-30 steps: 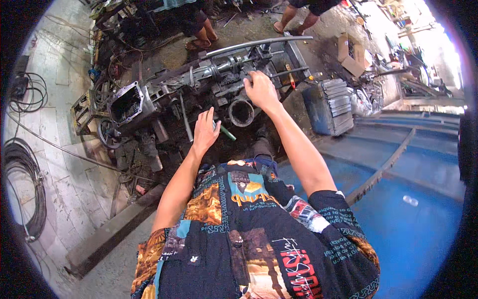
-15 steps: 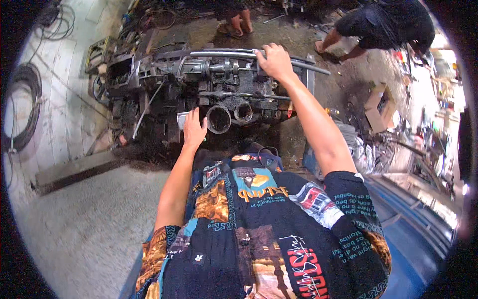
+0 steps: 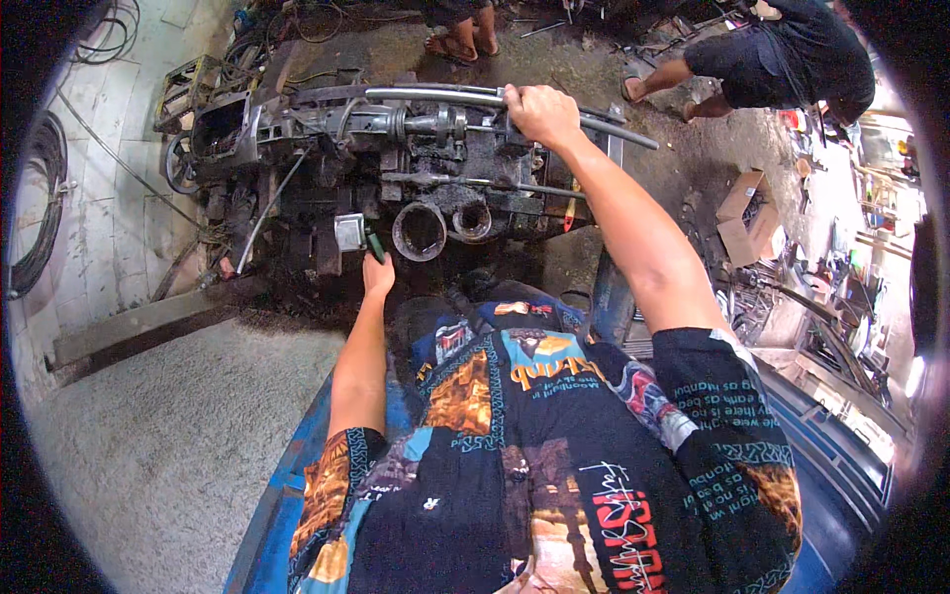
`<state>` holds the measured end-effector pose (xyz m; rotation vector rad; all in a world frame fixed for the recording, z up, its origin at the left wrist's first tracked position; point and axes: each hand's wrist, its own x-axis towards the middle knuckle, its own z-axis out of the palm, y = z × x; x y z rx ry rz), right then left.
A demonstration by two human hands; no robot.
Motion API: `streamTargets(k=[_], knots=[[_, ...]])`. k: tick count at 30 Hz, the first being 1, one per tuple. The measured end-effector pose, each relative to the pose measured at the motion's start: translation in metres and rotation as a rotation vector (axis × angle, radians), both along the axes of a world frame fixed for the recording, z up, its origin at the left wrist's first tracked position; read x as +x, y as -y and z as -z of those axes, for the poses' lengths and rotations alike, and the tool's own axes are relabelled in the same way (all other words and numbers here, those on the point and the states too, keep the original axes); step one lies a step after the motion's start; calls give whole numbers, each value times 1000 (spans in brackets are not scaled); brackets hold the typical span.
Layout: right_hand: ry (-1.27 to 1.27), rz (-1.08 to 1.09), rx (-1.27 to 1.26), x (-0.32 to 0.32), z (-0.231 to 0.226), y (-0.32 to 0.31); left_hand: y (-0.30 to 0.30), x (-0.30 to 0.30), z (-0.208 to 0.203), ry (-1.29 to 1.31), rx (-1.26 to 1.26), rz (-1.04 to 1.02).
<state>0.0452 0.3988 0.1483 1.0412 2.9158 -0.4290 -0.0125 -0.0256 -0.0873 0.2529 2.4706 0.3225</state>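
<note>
Before me lies a greasy, dark machine assembly with shafts and two round openings. My right hand is closed over a long grey metal rod that runs along the far side of the machine. At the near side, my left hand is closed around a short dark green object, which sticks up past the fingers; its kind is unclear. Just beyond it is a silvery, box-shaped metal piece. To the right of that piece is the larger round opening.
A slim metal bar leans at the machine's left. Two other people stand beyond: bare legs at the back, dark shorts at right. A cardboard box sits on the floor. Coiled black hose hangs at left.
My left hand has drawn back toward me from the silvery piece and turned, bringing the green object into fuller view. My right hand stays on the rod. The person at right has shifted slightly.
</note>
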Motion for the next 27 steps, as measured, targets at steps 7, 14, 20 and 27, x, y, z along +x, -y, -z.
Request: streamTargets(k=[7,14,20,27], knots=[[-3,37,-8,-2,-3,3,3,-12,17,470,510,-704],[-58,91,59,0,1,0,-51,-53,-76,102,-44,23],[-18,97,40,-5,-2,6,-32,-50,-60,109,-128,-13],[-86,113,44,3,1,3,-47,-22,-98,-77,-22,14]])
